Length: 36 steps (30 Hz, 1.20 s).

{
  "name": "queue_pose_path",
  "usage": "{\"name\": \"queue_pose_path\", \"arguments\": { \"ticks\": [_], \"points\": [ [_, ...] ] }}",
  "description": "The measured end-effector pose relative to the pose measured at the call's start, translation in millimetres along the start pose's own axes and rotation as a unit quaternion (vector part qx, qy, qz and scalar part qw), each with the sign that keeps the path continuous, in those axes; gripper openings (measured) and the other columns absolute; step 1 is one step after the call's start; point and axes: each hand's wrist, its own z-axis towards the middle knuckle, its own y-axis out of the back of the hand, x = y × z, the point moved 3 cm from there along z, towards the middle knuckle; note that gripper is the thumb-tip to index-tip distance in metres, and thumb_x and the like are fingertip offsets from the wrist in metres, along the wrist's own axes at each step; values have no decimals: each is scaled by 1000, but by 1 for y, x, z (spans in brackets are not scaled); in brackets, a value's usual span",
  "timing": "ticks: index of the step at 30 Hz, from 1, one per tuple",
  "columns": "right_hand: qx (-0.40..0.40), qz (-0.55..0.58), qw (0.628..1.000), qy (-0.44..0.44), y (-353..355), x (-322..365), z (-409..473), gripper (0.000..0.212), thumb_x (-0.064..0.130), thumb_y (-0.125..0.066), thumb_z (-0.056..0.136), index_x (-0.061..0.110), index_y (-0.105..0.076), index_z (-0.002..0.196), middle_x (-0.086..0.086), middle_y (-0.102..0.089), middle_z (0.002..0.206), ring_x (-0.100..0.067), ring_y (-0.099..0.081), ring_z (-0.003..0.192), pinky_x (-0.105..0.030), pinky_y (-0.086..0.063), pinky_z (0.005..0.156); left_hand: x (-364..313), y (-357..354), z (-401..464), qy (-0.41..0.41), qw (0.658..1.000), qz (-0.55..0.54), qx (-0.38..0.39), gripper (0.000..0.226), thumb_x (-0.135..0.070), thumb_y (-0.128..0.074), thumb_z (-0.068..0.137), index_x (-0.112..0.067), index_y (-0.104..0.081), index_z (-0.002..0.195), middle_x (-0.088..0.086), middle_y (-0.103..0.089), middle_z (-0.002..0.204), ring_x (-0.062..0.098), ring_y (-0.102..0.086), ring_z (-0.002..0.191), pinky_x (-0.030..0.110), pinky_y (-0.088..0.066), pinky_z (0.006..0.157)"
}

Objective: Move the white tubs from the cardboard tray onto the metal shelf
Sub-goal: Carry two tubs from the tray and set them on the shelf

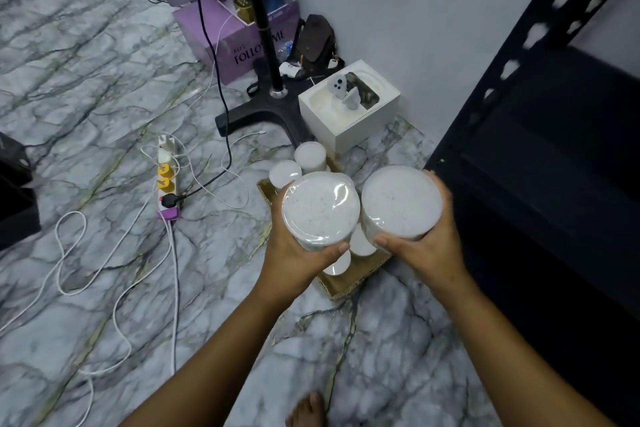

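Note:
I hold two white tubs with clear lids above the cardboard tray point(341, 288) on the floor. My left hand point(298, 256) grips one white tub point(320, 206) from below. My right hand point(427, 246) grips the other white tub point(401, 201), with fingers around its right side. Several more white tubs stay in the tray, two at its far end point(310, 154) and others partly hidden under the held ones point(360, 243). The black metal shelf point(540, 135) stands right of the tray, its boards dark and bare.
A white box point(349, 111) with a controller sits against the wall behind the tray. A black stand base point(263, 107), a purple box point(221, 35) and a brown bag lie further back. A power strip point(166, 180) and loose white cables cross the marble floor at left. My bare foot point(306, 409) is at the bottom.

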Motion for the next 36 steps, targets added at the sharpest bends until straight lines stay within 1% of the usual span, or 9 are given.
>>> {"name": "queue_pose_path", "arguments": {
  "ticks": [7,11,13,17,22,26,30,33,36],
  "points": [
    [-1,-1,1000,3,20,152,-33,93,32,-84,49,32,-35,128,33,-50,121,2,-49,119,-13,-45,92,-150,13,-26,6,1000,-15,15,87,-13,-87,57,-37,-34,122,-46,-49,113,-16,-47,113,3,-40,86],
    [-9,10,1000,1,32,223,-56,98,31,-86,49,25,-34,133,15,-50,128,-6,-51,121,-22,-47,94,-220,19,-43,9,1000,-24,16,90,-36,-84,51,-40,-34,126,-27,-50,126,-5,-48,120,10,-42,90],
    [-12,16,1000,2,37,257,-68,99,29,-85,49,20,-34,134,9,-50,128,-7,-52,119,-21,-48,92,-252,22,-54,9,999,-26,17,94,-37,-84,51,-38,-32,129,-15,-47,132,-2,-47,122,11,-43,92],
    [-27,4,1000,14,43,318,-90,95,30,-84,49,25,-35,130,14,-50,125,4,-52,114,-10,-45,87,-306,28,-74,-4,999,-23,37,98,-35,-85,54,-30,-30,135,-5,-47,135,7,-47,126,24,-43,99],
    [-71,-12,997,31,49,380,-115,91,28,-84,51,28,-35,128,15,-50,125,6,-52,113,-9,-45,86,-358,33,-92,-23,998,-13,50,94,-40,-85,52,-38,-32,130,-6,-48,133,10,-47,126,35,-42,104],
    [-111,-22,993,38,53,414,-131,90,28,-84,52,30,-35,127,17,-48,126,6,-52,114,-10,-45,85,-389,35,-98,-32,997,-12,74,95,-40,-86,51,-39,-31,129,-16,-48,130,4,-47,124,24,-44,100],
    [-157,-42,986,23,61,437,-148,95,35,-84,49,36,-33,128,19,-47,126,4,-51,115,-12,-48,84,-419,33,-98,-48,994,-10,101,93,-19,-90,57,-41,-31,126,-23,-45,126,-13,-45,116,2,-39,86],
    [-190,-49,980,19,69,449,-161,99,38,-84,48,31,-33,132,16,-47,127,2,-51,115,-17,-50,85,-438,23,-98,-61,989,-13,131,94,-5,-86,62,-31,-27,131,-22,-42,123,-23,-43,108,-2,-39,80],
    [-224,-50,973,16,83,459,-175,100,38,-85,48,29,-33,133,13,-47,128,-1,-52,116,-21,-51,85,-452,9,-100,-71,984,-18,160,92,-9,-87,63,-36,-28,128,-21,-44,124,-21,-45,108,-1,-40,79]
  ]
}}
